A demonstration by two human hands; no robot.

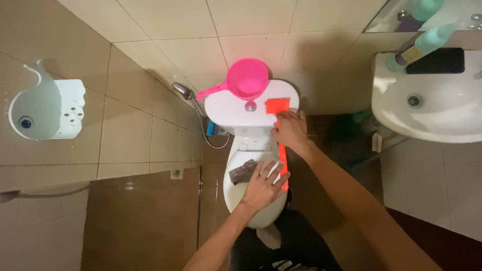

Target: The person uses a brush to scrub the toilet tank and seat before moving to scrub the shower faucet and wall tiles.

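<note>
**2 hands at the toilet: cloth on the lid, brush at the tank**

The left hand (263, 183) lies flat, fingers spread and its grip open, on the closed white toilet lid (236, 193), pressing the edge of a dark grey cloth (243, 171). The right hand (291, 131) has its grip closed around an orange brush (277, 106) by the upper handle; the brush head rests on the white tank top (228, 108) just right of the flush button (250, 106), and the handle runs down past the left hand's fingertips. A pink dipper (246, 79) sits on the tank. A white sink (442, 108) is to the right.
</note>
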